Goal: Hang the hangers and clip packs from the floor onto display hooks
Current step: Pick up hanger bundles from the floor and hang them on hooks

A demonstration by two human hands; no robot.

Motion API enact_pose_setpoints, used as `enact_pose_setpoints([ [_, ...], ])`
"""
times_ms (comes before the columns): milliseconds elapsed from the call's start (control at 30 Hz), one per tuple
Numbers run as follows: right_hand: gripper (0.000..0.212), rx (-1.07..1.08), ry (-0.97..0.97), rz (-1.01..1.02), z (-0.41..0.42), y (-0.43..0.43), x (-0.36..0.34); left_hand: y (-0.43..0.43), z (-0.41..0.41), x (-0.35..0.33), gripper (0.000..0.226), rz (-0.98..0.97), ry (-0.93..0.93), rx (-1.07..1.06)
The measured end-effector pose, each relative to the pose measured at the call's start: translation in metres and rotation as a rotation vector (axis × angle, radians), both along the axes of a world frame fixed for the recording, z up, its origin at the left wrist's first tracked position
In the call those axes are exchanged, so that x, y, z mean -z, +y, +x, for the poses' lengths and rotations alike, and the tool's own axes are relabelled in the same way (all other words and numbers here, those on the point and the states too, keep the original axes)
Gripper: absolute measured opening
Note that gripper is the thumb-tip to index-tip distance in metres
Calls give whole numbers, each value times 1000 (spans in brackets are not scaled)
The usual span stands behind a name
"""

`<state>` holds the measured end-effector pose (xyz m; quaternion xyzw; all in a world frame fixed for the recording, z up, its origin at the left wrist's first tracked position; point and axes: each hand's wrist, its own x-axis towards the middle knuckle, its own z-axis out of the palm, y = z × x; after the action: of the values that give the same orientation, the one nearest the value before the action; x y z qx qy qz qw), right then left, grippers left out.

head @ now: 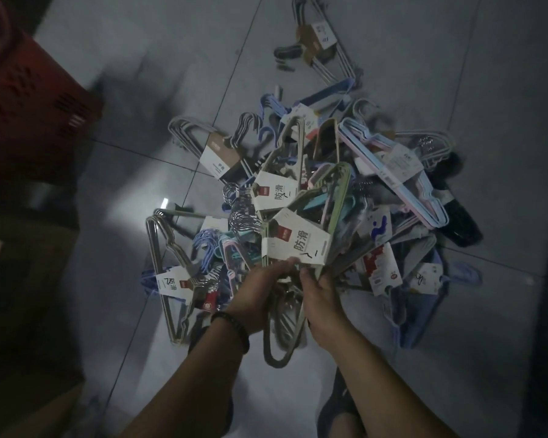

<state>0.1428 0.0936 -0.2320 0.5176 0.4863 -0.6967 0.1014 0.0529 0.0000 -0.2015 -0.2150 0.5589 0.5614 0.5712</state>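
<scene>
Over the grey tiled floor — left hand and right hand, fingers closed on a pale green bundle of hangers with white card label, held above the heaped pile of banded hanger packs.

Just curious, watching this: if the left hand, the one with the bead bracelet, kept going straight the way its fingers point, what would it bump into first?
Probably the white paper label on the green hanger pack that the left hand and right hand both grip; its fingertips are already at the label's lower edge.
</scene>
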Motion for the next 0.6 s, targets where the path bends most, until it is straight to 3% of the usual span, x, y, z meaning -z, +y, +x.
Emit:
enact_pose_setpoints([
  [133,55,-200,150,48,14,11,-57,-6,-3,-47,35,50,159,34],
  [233,45,-345,125,127,16,31,-125,-4,-15,-111,32,44,296,96],
  [333,33,-526,2,689,13,65,-222,1,-32,-192,34,16,407,214],
  [400,44,-552,62,1008,9,94,-296,9,-42,-255,42,25,496,306],
  [467,65,-633,108,1157,4,124,-369,19,-50,-319,51,36,619,433],
  [600,108,-952,87,1136,-4,172,-511,54,-54,-459,54,135,876,648],
])
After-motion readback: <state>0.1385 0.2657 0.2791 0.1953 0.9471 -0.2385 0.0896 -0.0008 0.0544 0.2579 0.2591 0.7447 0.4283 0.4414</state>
